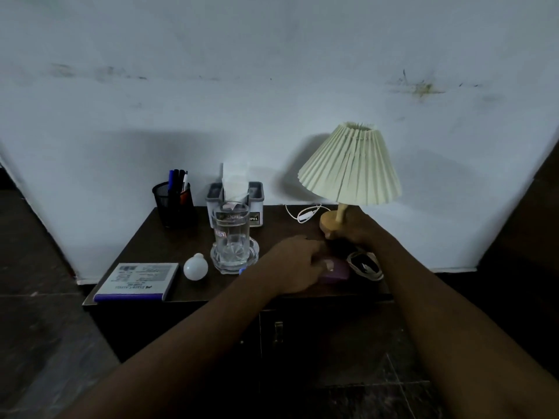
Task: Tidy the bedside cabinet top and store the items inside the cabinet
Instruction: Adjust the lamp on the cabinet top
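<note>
**Fingers down on the purple box, other hand at the lamp foot**

Fingers (328, 264) of the left hand (295, 263) are bent and close together, curled down onto the left end of a purple box (337, 273) near the front edge of the cabinet top (169, 246). One pale nail shows on the lid, but I cannot tell whether they grip it or only rest there.

From the left, a notebook (136, 281) lies at the near corner with a white bulb (195, 266) just beside it. A black pen pot (174, 204) stands far back. Next comes a glass (231, 234) upright in a glass dish (234, 261), with a tissue holder (235, 201) behind. Right of the purple box lies a dark bundle (364, 266).

At the far right, the right hand (355, 232) sits against the wooden foot of the lamp (348, 164). It is too dim to tell how its fingers lie.
</note>
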### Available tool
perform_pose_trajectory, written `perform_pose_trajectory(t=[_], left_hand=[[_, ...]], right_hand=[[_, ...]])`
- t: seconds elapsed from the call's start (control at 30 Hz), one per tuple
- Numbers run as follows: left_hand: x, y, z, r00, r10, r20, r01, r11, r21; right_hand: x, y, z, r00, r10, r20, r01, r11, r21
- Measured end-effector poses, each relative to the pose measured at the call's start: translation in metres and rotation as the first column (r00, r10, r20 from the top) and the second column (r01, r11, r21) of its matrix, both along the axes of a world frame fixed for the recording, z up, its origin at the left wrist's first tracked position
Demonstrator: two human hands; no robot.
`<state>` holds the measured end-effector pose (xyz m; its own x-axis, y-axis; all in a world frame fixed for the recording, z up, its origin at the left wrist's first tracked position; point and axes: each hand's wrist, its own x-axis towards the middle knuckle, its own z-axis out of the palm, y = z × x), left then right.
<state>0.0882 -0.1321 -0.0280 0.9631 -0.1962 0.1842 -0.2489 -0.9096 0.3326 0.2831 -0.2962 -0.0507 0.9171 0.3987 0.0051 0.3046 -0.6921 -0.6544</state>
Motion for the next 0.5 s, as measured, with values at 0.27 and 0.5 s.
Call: perform_pose_trajectory(t=[0.27,0.5], left_hand=[[0.112,0.019,-0.011,0.958,0.205,-0.200,-0.158,0.960,0.229],[0.154,0.039,-0.014,0.936,0.282,-0.211,-0.219,0.935,0.278]], right_hand=[[-0.009,0.003,0.015,1.000,0.014,-0.006,-0.014,0.998,-0.053],[0.015,0.014,0.024,0.992,0.124,-0.036,-0.128,0.980,-0.150]])
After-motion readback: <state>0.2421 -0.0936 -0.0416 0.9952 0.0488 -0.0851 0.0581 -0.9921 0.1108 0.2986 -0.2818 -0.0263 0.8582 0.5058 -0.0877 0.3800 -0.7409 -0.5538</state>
